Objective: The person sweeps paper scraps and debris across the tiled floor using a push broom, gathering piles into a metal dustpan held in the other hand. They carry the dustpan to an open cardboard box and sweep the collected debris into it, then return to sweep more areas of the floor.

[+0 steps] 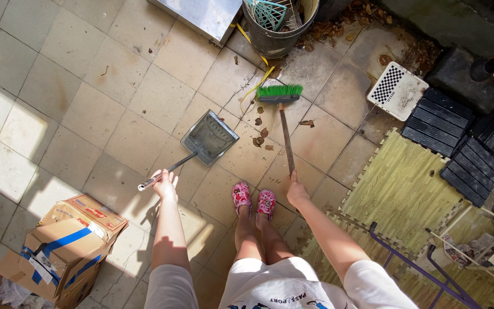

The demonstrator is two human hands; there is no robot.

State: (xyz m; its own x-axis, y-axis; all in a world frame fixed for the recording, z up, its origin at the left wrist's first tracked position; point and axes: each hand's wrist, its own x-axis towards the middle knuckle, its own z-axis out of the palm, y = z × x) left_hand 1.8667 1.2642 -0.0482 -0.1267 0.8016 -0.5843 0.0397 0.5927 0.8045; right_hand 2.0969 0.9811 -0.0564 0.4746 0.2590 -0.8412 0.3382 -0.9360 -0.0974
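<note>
A metal dustpan (210,137) sits flat on the tiled floor (87,86) near frame centre, its square tray showing only dust or fine grit, too small to tell which; its long thin handle runs toward 7 o'clock into the left hand (166,184), which is closed around it. At 3 o'clock from the pan stands one broom (281,109) with green plastic bristles and a straight brown stick, the right hand (297,191) wrapped round its upper end. About six dry brown leaves (261,137) lie between pan and bristles. Two pink patterned clogs (254,200) stand together at 6 o'clock. At 12 o'clock a dark round bucket (278,26) holds a teal lattice item. At 8 o'clock an open cardboard box (67,246) with blue tape rests; its contents are hidden. At 4 o'clock lie yellowish foam mats (401,189).
</note>
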